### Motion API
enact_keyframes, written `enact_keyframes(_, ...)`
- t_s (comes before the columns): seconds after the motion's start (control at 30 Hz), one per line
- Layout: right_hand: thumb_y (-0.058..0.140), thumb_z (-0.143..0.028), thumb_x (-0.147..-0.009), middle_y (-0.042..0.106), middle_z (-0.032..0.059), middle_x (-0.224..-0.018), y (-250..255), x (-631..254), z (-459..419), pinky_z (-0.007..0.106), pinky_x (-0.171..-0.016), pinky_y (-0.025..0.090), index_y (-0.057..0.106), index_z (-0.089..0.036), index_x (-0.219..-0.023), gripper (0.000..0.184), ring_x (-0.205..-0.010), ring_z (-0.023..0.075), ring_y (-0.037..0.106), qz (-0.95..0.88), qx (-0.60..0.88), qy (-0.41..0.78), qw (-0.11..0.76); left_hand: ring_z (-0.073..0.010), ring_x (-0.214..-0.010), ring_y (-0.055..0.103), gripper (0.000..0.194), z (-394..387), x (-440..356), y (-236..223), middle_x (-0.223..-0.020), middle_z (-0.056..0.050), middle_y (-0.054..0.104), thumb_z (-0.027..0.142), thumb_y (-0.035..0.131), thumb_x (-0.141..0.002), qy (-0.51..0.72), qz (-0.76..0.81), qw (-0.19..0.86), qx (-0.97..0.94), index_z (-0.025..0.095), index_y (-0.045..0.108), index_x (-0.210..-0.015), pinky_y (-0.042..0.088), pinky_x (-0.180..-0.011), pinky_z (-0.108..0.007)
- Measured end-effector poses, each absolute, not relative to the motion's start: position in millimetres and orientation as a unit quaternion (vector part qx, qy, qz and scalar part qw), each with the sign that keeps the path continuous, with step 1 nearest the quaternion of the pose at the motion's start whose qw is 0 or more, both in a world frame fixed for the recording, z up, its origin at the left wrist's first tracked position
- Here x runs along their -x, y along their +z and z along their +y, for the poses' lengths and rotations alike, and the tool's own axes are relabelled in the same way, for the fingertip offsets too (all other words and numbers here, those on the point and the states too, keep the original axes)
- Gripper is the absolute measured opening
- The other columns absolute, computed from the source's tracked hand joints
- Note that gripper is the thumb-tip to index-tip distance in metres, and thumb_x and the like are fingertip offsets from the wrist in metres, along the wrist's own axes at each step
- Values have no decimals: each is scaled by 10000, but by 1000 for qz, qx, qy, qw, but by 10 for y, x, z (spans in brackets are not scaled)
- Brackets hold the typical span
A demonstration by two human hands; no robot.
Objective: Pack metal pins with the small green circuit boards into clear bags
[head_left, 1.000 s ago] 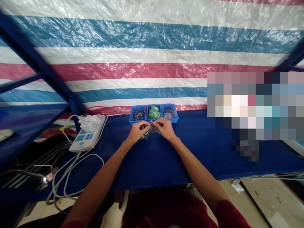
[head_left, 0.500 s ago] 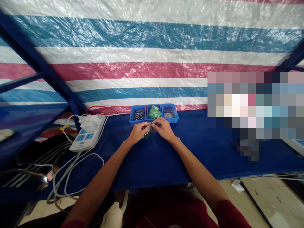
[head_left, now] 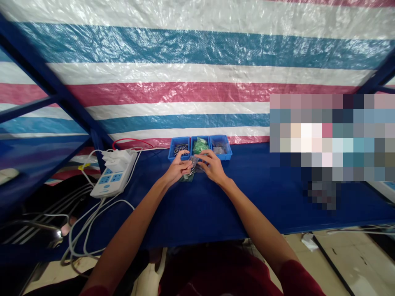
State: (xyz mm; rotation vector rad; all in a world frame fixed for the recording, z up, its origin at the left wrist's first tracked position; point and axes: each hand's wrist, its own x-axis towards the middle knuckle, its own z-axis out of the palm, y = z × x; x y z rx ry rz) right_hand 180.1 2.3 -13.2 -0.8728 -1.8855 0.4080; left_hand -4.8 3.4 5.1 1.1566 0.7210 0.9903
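Both hands are up at the blue bins now, out over the blue counter (head_left: 210, 213). The left hand (head_left: 178, 169) has its thumb and forefinger parted in a loose curve, while its other fingers are bent in against a small clear bag (head_left: 194, 160). And here's the right hand (head_left: 213, 166), half open, fingers curved, its fingertips at the other side of that same bag (how firmly either one grips it, I cannot tell). The bag sits right between the two hands, just on the near side of the bins. Below it, partly behind the left hand, a green packet (head_left: 187, 178) with pale bits on it lies on the counter.

Three bins stand side by side: the left bin (head_left: 170, 153) carries small metal pieces (head_left: 180, 148), the middle bin (head_left: 193, 143) green packets (head_left: 200, 145), the right bin (head_left: 228, 153) clear bags (head_left: 219, 148). Over to the left, a white power strip (head_left: 112, 179) lies with a plug (head_left: 116, 159) in it, pale cables (head_left: 89, 222) looping down beside it.
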Motion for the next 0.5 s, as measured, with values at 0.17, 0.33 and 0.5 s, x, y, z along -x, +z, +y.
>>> enact_keyframes(0.17,534,-293,-926,606,81,-1019,-128,-1787,22,274,-752,504,705,-202,-912,194,-849,165,600,-778,352,173,491,-47,-406,368,437,25,28,54,-535,91,459,306,741,-755,422,331,673,-510,260,454,-1081,265,-436,-148)
enact_keyframes(0.33,497,-268,-932,662,52,-854,-98,-1794,13,252,-732,463,673,-186,-899,197,-792,165,611,-771,399,188,460,-132,-628,575,403,46,23,35,-769,-46,641,558,591,-820,468,399,499,-610,177,621,-944,402,-496,-211)
enact_keyframes(0.5,511,-271,-915,678,34,-793,-108,-1783,17,248,-706,449,672,-186,-875,187,-726,162,615,-765,405,206,457,-166,-717,620,325,29,23,-5,-783,-38,677,450,720,-728,449,416,397,-684,164,669,-873,496,-671,-272)
